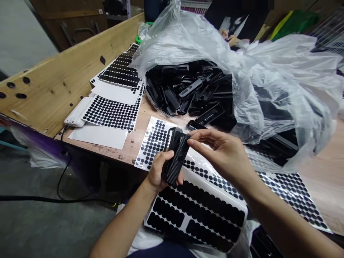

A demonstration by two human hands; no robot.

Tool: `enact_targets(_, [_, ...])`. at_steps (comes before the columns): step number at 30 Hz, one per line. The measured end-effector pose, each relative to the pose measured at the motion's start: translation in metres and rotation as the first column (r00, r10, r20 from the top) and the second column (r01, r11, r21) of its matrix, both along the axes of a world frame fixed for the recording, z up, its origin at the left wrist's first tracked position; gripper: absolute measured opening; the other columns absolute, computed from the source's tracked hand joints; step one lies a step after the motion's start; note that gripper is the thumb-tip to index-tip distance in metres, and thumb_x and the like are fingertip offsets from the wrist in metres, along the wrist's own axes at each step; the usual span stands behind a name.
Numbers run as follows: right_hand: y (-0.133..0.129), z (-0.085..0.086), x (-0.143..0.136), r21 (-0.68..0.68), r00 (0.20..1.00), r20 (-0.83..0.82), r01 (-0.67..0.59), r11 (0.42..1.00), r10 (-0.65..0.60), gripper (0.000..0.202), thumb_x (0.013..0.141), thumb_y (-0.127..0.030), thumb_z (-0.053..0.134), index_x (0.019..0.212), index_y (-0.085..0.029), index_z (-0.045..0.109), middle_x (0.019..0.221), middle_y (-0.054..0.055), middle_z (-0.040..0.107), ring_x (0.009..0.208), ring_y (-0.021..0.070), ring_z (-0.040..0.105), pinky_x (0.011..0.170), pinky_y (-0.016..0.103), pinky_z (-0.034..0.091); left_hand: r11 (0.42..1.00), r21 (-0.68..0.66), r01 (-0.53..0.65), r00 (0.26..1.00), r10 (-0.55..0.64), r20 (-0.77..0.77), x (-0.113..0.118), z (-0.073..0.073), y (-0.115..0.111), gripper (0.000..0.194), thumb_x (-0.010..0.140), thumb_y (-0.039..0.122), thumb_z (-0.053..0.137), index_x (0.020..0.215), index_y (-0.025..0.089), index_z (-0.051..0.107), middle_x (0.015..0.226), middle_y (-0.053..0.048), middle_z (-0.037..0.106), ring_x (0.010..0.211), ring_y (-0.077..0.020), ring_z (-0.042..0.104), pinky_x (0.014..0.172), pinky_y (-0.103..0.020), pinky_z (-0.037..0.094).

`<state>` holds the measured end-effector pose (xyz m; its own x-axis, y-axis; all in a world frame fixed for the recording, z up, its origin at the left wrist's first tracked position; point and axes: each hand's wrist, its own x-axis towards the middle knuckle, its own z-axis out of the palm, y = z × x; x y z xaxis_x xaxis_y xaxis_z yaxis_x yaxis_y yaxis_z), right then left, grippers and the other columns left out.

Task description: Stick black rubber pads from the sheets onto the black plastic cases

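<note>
My left hand [158, 170] is wrapped around what look like two narrow black plastic pieces held together. The nearer black plastic piece [177, 161] has a carbon-fibre pattern; the other black plastic piece [172, 138] behind it shows a long slot. At the upper end of the nearer one, my right hand [219, 148] pinches with thumb and forefinger. Whether a small sticker is also between those fingertips cannot be made out. Below both hands, a sheet of large black round stickers [199, 215] lies across my lap. Under the hands, a sheet of smaller dots [152, 143] rests on the table.
A clear plastic bag [185, 39] full of black plastic parts [188, 89] stands open on the table. More sticker sheets [110, 113] and a white device [79, 111] with a cable lie left, beside a wooden board [59, 75]. Another person's hand [231, 38] shows behind the bag.
</note>
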<state>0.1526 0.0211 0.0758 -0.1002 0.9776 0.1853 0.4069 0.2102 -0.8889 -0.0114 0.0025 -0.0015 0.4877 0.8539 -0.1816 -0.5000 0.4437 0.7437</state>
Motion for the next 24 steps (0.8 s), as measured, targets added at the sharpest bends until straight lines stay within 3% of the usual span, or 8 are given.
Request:
enact_targets(2, [-0.001, -0.003, -0.001, 0.111, 0.997, 0.055, 0.054, 0.992, -0.06, 0.021, 0.086, -0.04, 0.078, 0.093, -0.021, 0.071, 0.114, 0.011, 0.069, 0.096, 0.0241, 0.071, 0.092, 0.046, 0.061, 1.0, -0.009, -0.01, 1.0, 0.01, 0.002, 0.001, 0.0, 0.0, 0.055, 0.086, 0.057, 0.052, 0.051, 0.015, 0.062, 0.04, -0.008, 0.057, 0.032, -0.0119, 0.048, 0.038, -0.024, 0.032])
enact_targets(5, [-0.002, -0.006, -0.003, 0.213, 0.982, 0.112, 0.125, 0.969, -0.151, 0.042, 0.081, -0.042, 0.082, 0.114, -0.023, 0.063, 0.135, 0.014, 0.057, 0.105, 0.0267, 0.069, 0.091, 0.048, 0.061, 0.999, -0.02, -0.039, 0.999, 0.039, 0.0, 0.002, 0.001, -0.001, 0.054, 0.084, 0.059, 0.055, 0.053, 0.015, 0.062, 0.041, -0.008, 0.058, 0.033, -0.0126, 0.049, 0.038, -0.024, 0.034])
enact_targets(10, [0.003, -0.014, -0.006, -0.121, 0.997, -0.04, -0.076, 0.99, 0.072, 0.051, 0.083, -0.057, 0.076, 0.12, -0.024, 0.063, 0.126, 0.012, 0.068, 0.102, 0.0272, 0.07, 0.089, 0.048, 0.06, 0.999, 0.006, -0.037, 0.998, 0.038, -0.043, 0.001, 0.002, -0.002, 0.059, 0.082, 0.063, 0.055, 0.047, 0.015, 0.06, 0.04, -0.01, 0.057, 0.033, -0.0121, 0.048, 0.037, -0.024, 0.032])
enact_targets(14, [0.001, -0.022, -0.011, -0.208, 0.973, -0.212, 0.043, 0.977, -0.088, 0.066, 0.078, -0.062, 0.078, 0.129, -0.023, 0.062, 0.132, 0.014, 0.065, 0.102, 0.026, 0.069, 0.089, 0.045, 0.059, 0.999, 0.032, -0.025, 0.997, 0.027, -0.075, -0.001, 0.002, -0.004, 0.058, 0.082, 0.064, 0.058, 0.053, 0.014, 0.063, 0.042, -0.01, 0.059, 0.034, -0.0132, 0.05, 0.037, -0.023, 0.034])
enact_targets(17, [-0.01, -0.019, -0.006, -0.26, 0.935, -0.35, -0.043, 0.965, -0.053, 0.077, 0.074, -0.06, 0.082, 0.137, -0.022, 0.059, 0.125, 0.012, 0.069, 0.109, 0.0269, 0.068, 0.095, 0.044, 0.058, 0.995, 0.098, 0.033, 0.993, -0.021, -0.116, -0.002, 0.002, -0.003, 0.052, 0.084, 0.063, 0.063, 0.07, 0.013, 0.068, 0.05, -0.008, 0.065, 0.041, -0.0166, 0.059, 0.042, -0.024, 0.043])
enact_targets(19, [-0.024, -0.01, 0.012, -0.253, 0.912, -0.409, -0.074, 0.965, -0.038, 0.07, 0.076, -0.058, 0.082, 0.132, -0.022, 0.063, 0.117, 0.01, 0.073, 0.11, 0.0274, 0.069, 0.099, 0.045, 0.056, 0.974, 0.193, 0.117, 0.982, -0.084, -0.17, 0.0, 0.004, -0.001, 0.051, 0.086, 0.061, 0.067, 0.085, 0.011, 0.074, 0.071, -0.01, 0.074, 0.058, -0.0201, 0.069, 0.051, -0.026, 0.051])
enact_targets(21, [-0.048, 0.0, 0.046, -0.227, 0.932, -0.35, 0.016, 0.974, -0.097, 0.061, 0.077, -0.056, 0.082, 0.128, -0.025, 0.068, 0.12, 0.008, 0.075, 0.114, 0.0291, 0.07, 0.104, 0.046, 0.055, 0.952, 0.275, 0.134, 0.974, -0.076, -0.212, 0.003, 0.006, 0.0, 0.052, 0.087, 0.061, 0.069, 0.102, 0.012, 0.078, 0.098, -0.012, 0.075, 0.077, -0.023, 0.075, 0.064, -0.029, 0.059])
enact_targets(24, [-0.105, 0.006, 0.12, -0.347, 0.997, 0.019, 0.074, 0.935, -0.071, 0.052, 0.071, -0.054, 0.086, 0.118, -0.032, 0.078, 0.127, 0.009, 0.076, 0.122, 0.0378, 0.069, 0.108, 0.054, 0.053, 0.954, 0.288, 0.081, 0.981, -0.025, -0.193, 0.006, 0.009, 0.001, 0.051, 0.09, 0.06, 0.068, 0.116, 0.017, 0.077, 0.105, -0.01, 0.07, 0.085, -0.0227, 0.075, 0.076, -0.033, 0.063])
